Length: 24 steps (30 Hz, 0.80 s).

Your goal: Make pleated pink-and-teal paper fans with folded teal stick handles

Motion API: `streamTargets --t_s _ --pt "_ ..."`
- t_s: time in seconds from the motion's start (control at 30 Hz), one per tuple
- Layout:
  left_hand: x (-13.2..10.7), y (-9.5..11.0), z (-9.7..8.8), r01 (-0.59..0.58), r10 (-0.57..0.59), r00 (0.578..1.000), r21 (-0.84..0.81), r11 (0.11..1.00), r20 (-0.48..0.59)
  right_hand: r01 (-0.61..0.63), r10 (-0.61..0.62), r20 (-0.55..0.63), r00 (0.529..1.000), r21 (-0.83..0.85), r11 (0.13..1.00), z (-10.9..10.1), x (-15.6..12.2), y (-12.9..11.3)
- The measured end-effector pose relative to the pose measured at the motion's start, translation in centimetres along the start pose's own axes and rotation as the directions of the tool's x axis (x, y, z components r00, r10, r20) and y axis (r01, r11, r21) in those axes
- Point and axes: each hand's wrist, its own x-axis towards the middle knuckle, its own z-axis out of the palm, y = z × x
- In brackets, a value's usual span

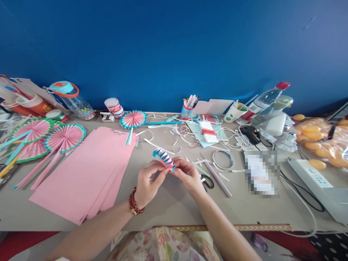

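Note:
A small pleated paper strip [164, 158], pink with teal edges, is pinched between both my hands just above the grey table [168, 206]. My left hand [146, 183], with a red bead bracelet at the wrist, holds the strip's near end with closed fingers. My right hand [187, 175] grips the same end from the right. A stack of pink paper sheets [87, 174] lies to the left of my hands. Black-handled scissors [208, 181] lie partly hidden behind my right hand.
Finished round paper fans [63, 137] lie at the left; another fan [133, 119] lies further back. A pen cup [187, 108], glue gun [251, 134], bottles [265, 99], paper strips, a power strip [312, 177] and bagged oranges [320, 139] crowd the back and right.

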Motion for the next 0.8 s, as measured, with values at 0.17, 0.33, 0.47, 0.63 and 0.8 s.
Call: streamTargets --t_s 0.17,0.33,0.47,0.63,0.8 --pt "0.0 -0.2 0.0 0.017 -0.017 1.0 -0.038 0.999 -0.001 -0.01 0.011 -0.029 1.0 0.051 0.999 0.2 0.0 0.0" --pt "0.1 -0.3 0.0 0.039 -0.04 0.999 -0.071 0.997 -0.007 -0.012 0.014 -0.021 1.0 0.091 0.996 0.3 0.0 -0.1" --pt "0.2 -0.7 -0.2 0.172 -0.176 0.984 -0.166 0.971 -0.008 0.014 -0.014 -0.045 0.999 -0.011 1.0 0.1 0.1 -0.2" --pt "1.2 -2.1 -0.8 0.296 -0.382 0.911 -0.403 0.866 -0.153 0.006 -0.006 -0.003 1.0 0.006 1.0 -1.2 0.3 -0.9" --pt "2.2 -2.6 -1.8 0.3 -0.441 0.873 -0.485 0.822 -0.207 -0.015 0.07 -0.188 0.98 0.282 0.959 -3.8 0.9 -1.4"
